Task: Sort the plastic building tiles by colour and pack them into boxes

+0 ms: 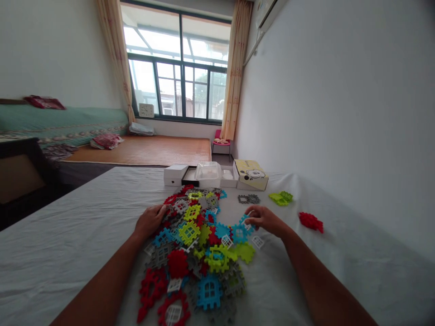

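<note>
A heap of plastic interlocking building blocks (189, 232), notched flat plates in red, blue, grey and lime green, covers the middle of the cloth. My left hand (152, 219) rests against the heap's left edge, its fingers laid over grey and red blocks. On the opposite side, my right hand (264, 219) has thumb and fingers closed on a blue block (245, 221) at the rim of the heap. Another blue block with a window (239, 232) lies just below those fingers. Beside it is a loose white window insert (258, 242).
Apart from the heap, grey blocks (248, 199), lime green blocks (281, 198) and a stack of red blocks (311, 222) lie to the right. Behind stand a white box (174, 175), a clear plastic container (208, 172) and a yellow carton (252, 175). A wall borders the right side.
</note>
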The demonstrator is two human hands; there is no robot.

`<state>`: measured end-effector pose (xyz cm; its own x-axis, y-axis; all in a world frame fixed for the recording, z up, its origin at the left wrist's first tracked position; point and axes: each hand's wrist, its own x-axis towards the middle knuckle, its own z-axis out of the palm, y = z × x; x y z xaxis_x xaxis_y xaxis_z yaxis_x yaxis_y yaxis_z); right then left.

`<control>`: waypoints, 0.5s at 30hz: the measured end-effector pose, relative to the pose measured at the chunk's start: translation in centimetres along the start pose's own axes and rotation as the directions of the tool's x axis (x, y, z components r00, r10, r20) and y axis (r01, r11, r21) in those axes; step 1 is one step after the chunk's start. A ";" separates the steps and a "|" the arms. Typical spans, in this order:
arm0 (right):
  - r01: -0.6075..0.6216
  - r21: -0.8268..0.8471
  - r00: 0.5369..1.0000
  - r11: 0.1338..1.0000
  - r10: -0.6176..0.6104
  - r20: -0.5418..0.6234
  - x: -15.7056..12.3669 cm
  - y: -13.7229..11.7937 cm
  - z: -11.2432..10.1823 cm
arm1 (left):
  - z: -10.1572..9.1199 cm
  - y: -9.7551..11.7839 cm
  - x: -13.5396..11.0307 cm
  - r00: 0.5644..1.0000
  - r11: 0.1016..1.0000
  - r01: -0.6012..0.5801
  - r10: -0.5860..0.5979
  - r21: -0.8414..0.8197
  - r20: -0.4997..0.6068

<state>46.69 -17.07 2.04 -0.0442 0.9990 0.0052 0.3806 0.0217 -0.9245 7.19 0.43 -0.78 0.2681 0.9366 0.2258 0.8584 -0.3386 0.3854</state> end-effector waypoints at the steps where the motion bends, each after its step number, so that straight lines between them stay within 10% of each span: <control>1: -0.005 0.004 0.999 1.000 0.005 -0.053 -0.1 0.4 -0.7 | 0.0 0.0 0.0 1.000 1.000 -0.003 0.003 -0.002 0.000; 15: -0.276 -0.250 0.898 0.928 0.156 -0.411 -1.7 4.8 -5.4 | -0.1 0.0 -0.1 1.000 1.000 -0.016 0.016 -0.024 0.009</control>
<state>53.60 -18.43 -0.34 0.3994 0.9166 0.0168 0.5963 -0.2458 -0.7642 7.12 0.27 -0.68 0.2859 0.9317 0.2241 0.8432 -0.3557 0.4031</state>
